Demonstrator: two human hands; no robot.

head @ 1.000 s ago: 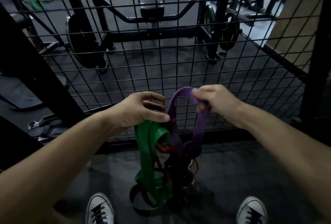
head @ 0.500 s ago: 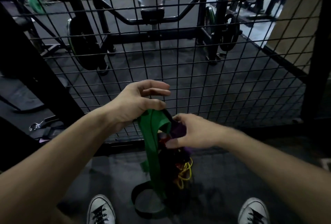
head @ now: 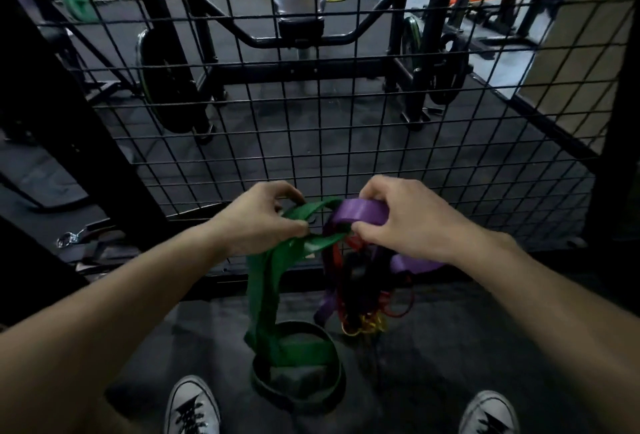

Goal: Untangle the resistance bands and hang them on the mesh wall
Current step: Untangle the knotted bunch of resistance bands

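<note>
A tangle of resistance bands hangs between my hands in front of the black mesh wall (head: 346, 142). My left hand (head: 258, 217) pinches the top of the wide green band (head: 266, 281), whose long loop drops down to the floor. My right hand (head: 405, 222) grips a loop of the purple band (head: 360, 212) at about the same height, just to the right. Below my right hand dangle thin red bands (head: 394, 305), a yellow one (head: 367, 326) and dark ones, all knotted together.
My two white sneakers (head: 192, 406) stand on the dark rubber floor on either side of the bands. Behind the mesh are a weight rack with plates (head: 166, 87) and a bench. A thick black post (head: 620, 121) borders the mesh on the right.
My right hand dipped into the bundle, then rose again holding a purple loop. My left hand closed on the green band, and the two bands are now spread apart.
</note>
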